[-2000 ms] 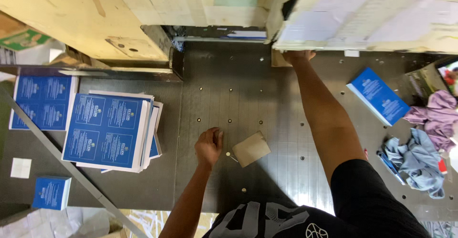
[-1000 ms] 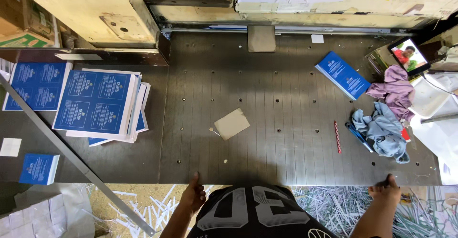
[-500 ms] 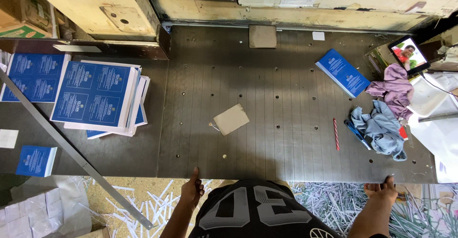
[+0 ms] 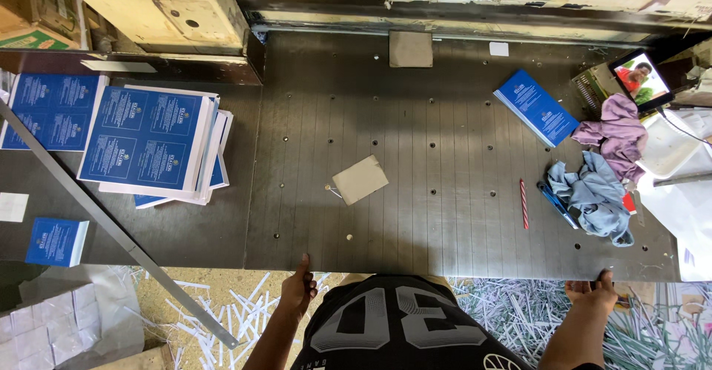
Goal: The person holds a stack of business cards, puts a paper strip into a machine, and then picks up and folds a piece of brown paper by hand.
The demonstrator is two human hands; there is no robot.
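Both hands sit at the near edge of the dark metal table (image 4: 445, 155): left hand (image 4: 298, 290) open, fingertips touching the edge; right hand (image 4: 591, 293) gripping the edge. A tan card (image 4: 360, 179) lies mid-table, well apart from both hands.

This is a print shop or bindery: a dark metal cutter bench (image 4: 445, 155) dotted with holes, stacks of blue printed sheets (image 4: 148, 144), a trimmed blue booklet pile (image 4: 535, 107), and paper offcut strips (image 4: 230, 311) littering the floor below.
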